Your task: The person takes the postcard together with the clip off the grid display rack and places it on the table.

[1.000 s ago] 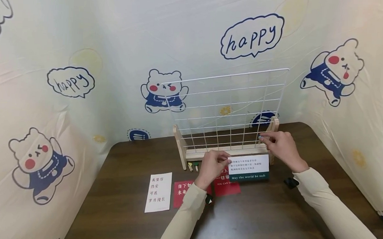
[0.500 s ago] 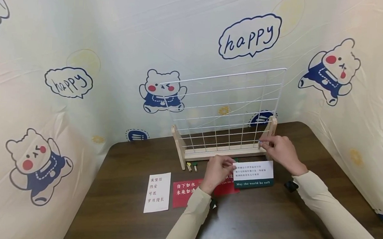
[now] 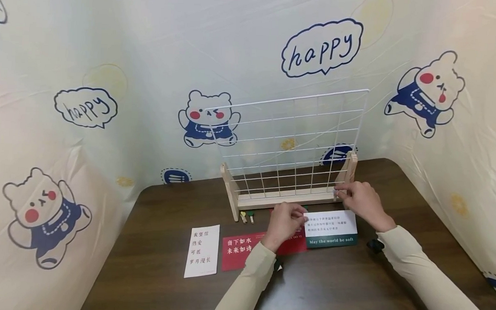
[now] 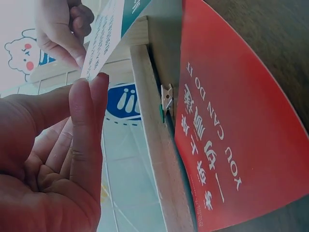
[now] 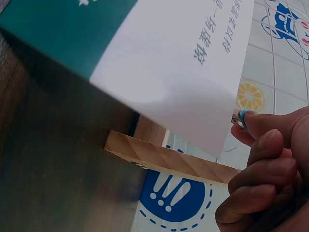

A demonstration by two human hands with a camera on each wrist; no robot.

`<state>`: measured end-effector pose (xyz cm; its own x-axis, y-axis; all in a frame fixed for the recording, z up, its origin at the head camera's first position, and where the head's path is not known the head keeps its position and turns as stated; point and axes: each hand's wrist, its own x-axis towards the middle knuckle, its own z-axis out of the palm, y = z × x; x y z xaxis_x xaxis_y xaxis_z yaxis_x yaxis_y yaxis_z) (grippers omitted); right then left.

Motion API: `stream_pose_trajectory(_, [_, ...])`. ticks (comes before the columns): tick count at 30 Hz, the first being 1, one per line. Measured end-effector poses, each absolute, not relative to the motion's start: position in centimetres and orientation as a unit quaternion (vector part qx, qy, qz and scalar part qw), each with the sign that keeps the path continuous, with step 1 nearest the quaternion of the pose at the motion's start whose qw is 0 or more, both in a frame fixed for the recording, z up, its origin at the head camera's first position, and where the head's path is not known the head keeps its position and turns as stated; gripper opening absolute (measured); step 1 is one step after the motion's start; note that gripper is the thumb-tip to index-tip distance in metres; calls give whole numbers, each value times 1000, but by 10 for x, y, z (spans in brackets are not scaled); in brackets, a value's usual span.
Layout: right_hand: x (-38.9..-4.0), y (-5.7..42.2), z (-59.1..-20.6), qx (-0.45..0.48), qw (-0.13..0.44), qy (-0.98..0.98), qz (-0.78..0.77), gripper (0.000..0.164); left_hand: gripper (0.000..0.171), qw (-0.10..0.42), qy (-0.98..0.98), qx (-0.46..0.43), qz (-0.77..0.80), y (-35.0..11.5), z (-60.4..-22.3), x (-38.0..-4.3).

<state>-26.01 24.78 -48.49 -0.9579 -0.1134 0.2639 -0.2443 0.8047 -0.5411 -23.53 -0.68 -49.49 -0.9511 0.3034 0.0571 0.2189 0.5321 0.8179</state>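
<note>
My left hand (image 3: 284,225) pinches the left edge of a white and green card (image 3: 331,226) between thumb and fingertips. The card is held tilted in front of the wire grid's wooden base (image 3: 271,200), its printed side toward me. My right hand (image 3: 363,201) pinches a small wooden clothespin with a blue ornament (image 5: 241,118) between thumb and index finger, beyond the card's upper right corner. That clothespin is close to the lower right of the white wire grid (image 3: 288,99). In the right wrist view, the card partly covers the clothespin's tip.
Two red cards, one at left (image 3: 236,252) and one nearer the middle (image 3: 298,248), lie partly behind the left arm. A white card (image 3: 202,251) lies left of them. Small clothespins (image 3: 243,217) lie before the stand's left foot (image 3: 229,191). A patterned curtain (image 3: 153,56) surrounds the table.
The left hand has brought the card to the right and lower, uncovering more of the red cards. The right hand, still pinching the clothespin, has come down slightly.
</note>
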Motion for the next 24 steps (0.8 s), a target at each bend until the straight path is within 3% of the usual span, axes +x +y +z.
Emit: stream_pose_trajectory(24, [-263, 251, -498, 87, 94, -946, 297, 21, 17, 43, 898, 146, 413, 7, -509, -244])
